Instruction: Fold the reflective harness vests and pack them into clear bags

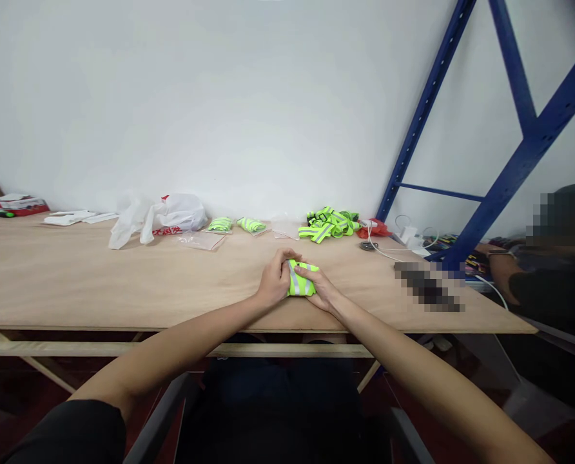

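Between my two hands, just above the front part of the wooden table [210, 277], is a folded neon-yellow reflective strap bundle [301, 283] with silver-grey stripes. My left hand [274, 278] grips its left side with curled fingers. From the right, my right hand [322, 289] wraps around it, thumb lying across the top. Farther back sit two bagged reflective bundles [220, 224], green-yellow and striped. A loose heap of reflective straps [329, 224] lies to their right, near the wall.
White plastic bags [181, 212] and flat clear bags [200, 241] lie along the back. A blue metal rack [497, 174] rises at the right, beside a white cable [381, 252] and a blurred dark object [427, 287]. Another person [558, 270] sits far right.
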Tool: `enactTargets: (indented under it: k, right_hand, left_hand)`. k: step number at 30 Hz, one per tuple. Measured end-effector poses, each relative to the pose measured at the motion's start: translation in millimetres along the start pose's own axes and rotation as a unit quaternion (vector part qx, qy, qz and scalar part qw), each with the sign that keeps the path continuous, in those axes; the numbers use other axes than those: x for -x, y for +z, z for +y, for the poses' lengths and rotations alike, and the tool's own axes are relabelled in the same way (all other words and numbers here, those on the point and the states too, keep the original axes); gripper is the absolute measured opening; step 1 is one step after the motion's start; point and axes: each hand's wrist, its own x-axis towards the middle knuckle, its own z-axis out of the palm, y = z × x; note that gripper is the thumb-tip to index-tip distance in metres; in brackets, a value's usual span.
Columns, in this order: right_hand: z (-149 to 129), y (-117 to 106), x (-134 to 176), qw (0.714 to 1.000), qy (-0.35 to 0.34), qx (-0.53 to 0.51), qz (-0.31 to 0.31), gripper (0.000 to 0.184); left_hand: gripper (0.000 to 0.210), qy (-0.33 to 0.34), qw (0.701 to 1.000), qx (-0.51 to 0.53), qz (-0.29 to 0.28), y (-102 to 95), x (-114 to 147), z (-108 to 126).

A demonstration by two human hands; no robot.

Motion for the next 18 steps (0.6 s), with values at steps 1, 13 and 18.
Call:
enactTargets:
  k: [1,13,18]
  right_hand:
    - [0.5,0.3,0.4,1.0,-0.001,0.008,-0.001,0.044]
    - [-4.1,1.4,2.8,0.973,-0.102,0.075,0.192,0.051]
    - [-18.8,-7.3,2.0,0.931,-0.22,0.171,0.238,0.047]
  left_hand:
    - [0.026,-0.006,1.0,0.008,0.002,-0.7,-0.5,-0.8]
    - [0.026,-0.041,0.999,0.004,0.016,-9.5,-14.7,-2.0]
    - [0.036,0.037,0.984,-0.174,0.022,-34.6,-2.8,26.7]
